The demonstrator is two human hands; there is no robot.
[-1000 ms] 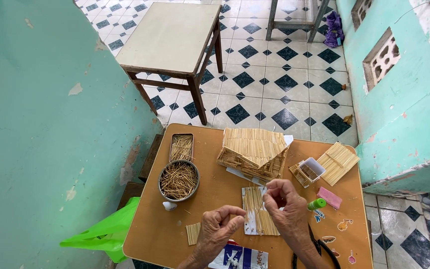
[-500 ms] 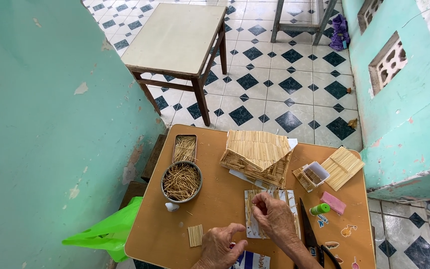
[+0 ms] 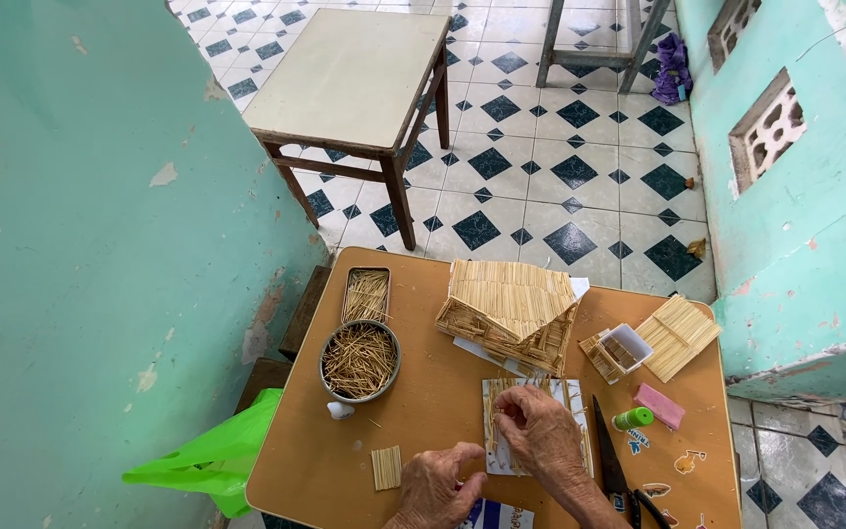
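1. Both hands had slid forward onto the flat stick panel [image 3: 533, 416].
2. Right hand [image 3: 539, 431] pinched its thin sticks; left hand [image 3: 441, 487] curled at its near edge, grip unclear.
3. Beyond the panel stood the ridged stick house [image 3: 511, 312]; bare tabletop [image 3: 423, 411] lay left.

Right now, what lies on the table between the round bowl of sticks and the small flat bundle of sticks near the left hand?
Head view: between the round bowl and the flat bundle lies a small white object, then bare tabletop.

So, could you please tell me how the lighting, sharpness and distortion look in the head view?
Head view: soft, even daylight, faint shadows under the stool; no glare on the orange table; both hands, left hand and right hand, look sharp; wide-angle distortion tilts the green walls outward.
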